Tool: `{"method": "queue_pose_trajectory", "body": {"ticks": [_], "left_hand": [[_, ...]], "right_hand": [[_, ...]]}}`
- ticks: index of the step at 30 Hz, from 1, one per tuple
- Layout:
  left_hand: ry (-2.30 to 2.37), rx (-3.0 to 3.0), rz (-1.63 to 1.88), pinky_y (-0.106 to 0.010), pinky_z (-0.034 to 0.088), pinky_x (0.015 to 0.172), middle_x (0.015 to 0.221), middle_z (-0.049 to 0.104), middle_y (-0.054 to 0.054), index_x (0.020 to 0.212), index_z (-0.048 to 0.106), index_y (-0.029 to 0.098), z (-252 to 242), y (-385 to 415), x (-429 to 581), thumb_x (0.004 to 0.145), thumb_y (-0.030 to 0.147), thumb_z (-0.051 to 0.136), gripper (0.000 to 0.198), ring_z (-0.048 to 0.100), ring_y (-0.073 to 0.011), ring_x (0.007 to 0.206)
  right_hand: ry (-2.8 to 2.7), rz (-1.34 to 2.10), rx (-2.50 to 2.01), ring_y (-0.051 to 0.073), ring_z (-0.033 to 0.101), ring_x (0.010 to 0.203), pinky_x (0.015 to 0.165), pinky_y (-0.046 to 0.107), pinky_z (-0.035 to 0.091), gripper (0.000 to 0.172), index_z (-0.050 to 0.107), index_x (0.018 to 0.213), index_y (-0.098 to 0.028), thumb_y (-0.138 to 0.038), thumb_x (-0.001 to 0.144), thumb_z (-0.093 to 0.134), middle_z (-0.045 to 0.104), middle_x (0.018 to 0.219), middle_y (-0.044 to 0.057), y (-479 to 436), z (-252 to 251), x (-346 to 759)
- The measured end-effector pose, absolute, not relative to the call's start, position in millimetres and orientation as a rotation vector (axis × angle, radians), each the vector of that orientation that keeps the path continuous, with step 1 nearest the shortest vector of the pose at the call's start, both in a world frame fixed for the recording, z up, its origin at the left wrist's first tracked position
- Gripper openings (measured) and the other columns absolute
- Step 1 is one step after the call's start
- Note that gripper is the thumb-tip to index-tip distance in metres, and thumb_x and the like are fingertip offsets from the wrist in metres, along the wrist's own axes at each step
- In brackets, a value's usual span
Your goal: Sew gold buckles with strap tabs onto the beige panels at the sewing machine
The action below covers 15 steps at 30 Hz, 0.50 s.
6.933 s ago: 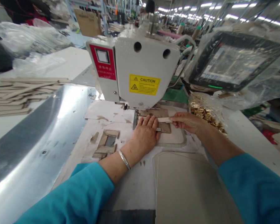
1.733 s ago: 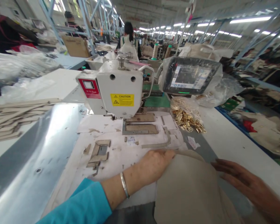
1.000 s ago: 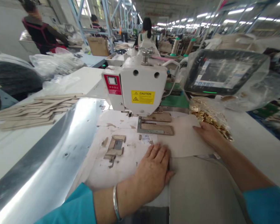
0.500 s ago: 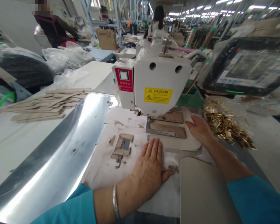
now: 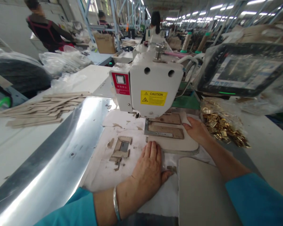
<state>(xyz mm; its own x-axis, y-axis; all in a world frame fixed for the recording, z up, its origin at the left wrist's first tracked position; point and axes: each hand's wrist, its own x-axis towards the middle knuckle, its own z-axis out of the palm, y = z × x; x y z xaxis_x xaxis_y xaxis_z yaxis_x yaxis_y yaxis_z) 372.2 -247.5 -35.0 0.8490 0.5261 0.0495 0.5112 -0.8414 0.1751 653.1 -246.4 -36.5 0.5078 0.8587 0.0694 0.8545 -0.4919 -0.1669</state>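
Observation:
A beige rounded panel lies under the metal frame clamp of a sewing machine. Palm down on the white work surface, my left hand has its fingers stretched out, tips at the panel's near left edge. My right hand is at the panel's right edge, thumb and forefinger on it; its other fingers are hidden. Two brown strips show within and behind the clamp. A second beige panel lies closer to me, below my right forearm.
Left of my hand is a taped square opening. Beige strips are piled on the left table beside a shiny metal plate. Gold-coloured metal pieces spill from a plastic bag under a control screen. People work farther back.
The whole view has shifted slightly, so the machine and panels appear a little farther left. Both hands keep their places on the surface and the panel.

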Motion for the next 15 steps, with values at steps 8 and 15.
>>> {"method": "queue_pose_trajectory", "body": {"ticks": [8, 15], "left_hand": [[0.817, 2.913, 0.164, -0.052, 0.037, 0.110, 0.140, 0.044, -0.029, 0.137, 0.043, -0.002, -35.0, -248.6, 372.6, 0.083, 0.060, 0.059, 0.084, 0.041, -0.0419, 0.132], [0.777, 2.936, 0.338, -0.054, 0.043, 0.105, 0.133, 0.050, -0.026, 0.131, 0.050, 0.001, -40.3, -243.1, 371.3, 0.084, 0.053, 0.062, 0.072, 0.046, -0.0417, 0.127]], "right_hand": [[-1.392, 0.035, -2.626, 0.033, 0.066, 0.097, 0.083, 0.039, 0.049, 0.035, 0.059, 0.119, -0.011, -0.029, 0.091, 0.046, 0.070, 0.100, 0.018, -248.7, -25.7, 636.3], [-1.822, -0.203, -2.344, 0.033, 0.037, 0.138, 0.112, 0.048, 0.032, 0.061, 0.038, 0.146, -0.005, -0.036, 0.094, 0.045, 0.042, 0.148, 0.021, -277.3, -40.5, 649.6]]}}
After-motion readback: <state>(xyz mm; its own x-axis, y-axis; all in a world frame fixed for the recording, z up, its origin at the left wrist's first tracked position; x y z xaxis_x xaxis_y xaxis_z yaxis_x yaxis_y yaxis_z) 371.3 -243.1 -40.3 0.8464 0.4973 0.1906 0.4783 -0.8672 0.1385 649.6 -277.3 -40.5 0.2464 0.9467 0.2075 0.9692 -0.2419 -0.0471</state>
